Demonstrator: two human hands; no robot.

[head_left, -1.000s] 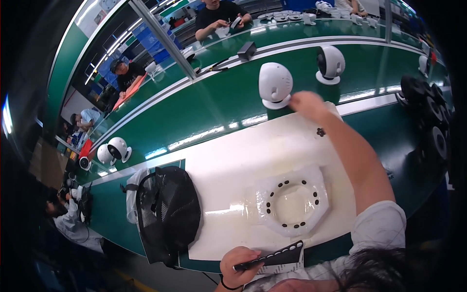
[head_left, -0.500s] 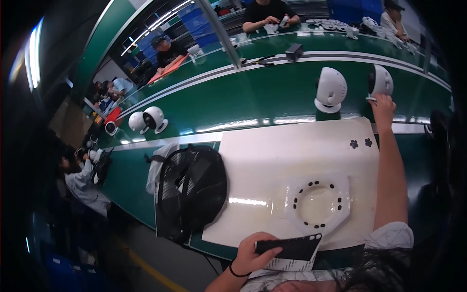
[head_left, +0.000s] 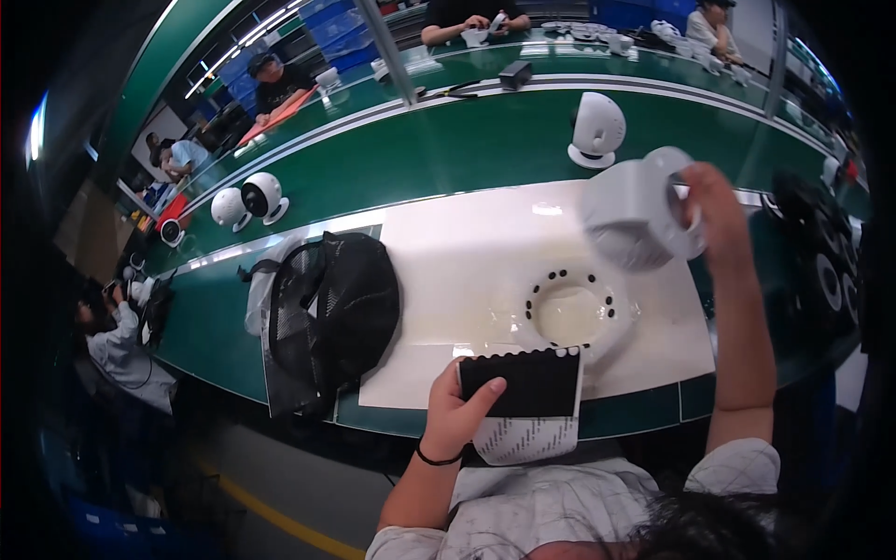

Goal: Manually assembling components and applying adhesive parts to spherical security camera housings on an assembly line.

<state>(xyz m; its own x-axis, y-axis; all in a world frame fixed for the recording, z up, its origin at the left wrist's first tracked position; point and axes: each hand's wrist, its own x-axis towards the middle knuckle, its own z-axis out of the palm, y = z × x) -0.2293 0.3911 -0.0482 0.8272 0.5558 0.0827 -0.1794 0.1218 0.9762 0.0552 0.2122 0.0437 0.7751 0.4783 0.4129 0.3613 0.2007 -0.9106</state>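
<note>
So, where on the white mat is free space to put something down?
The widest bare patch of the white mat lies between the black mesh fan guard and the round white fixture. The right end is crowded: the right hand holds a white camera body above it.

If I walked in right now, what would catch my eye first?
Probably the white dome-shaped device that the right hand holds up above the white work mat. Next, the black ribbed sheet gripped by the left hand at the near edge, and the black mesh bag lying to the left.
</note>
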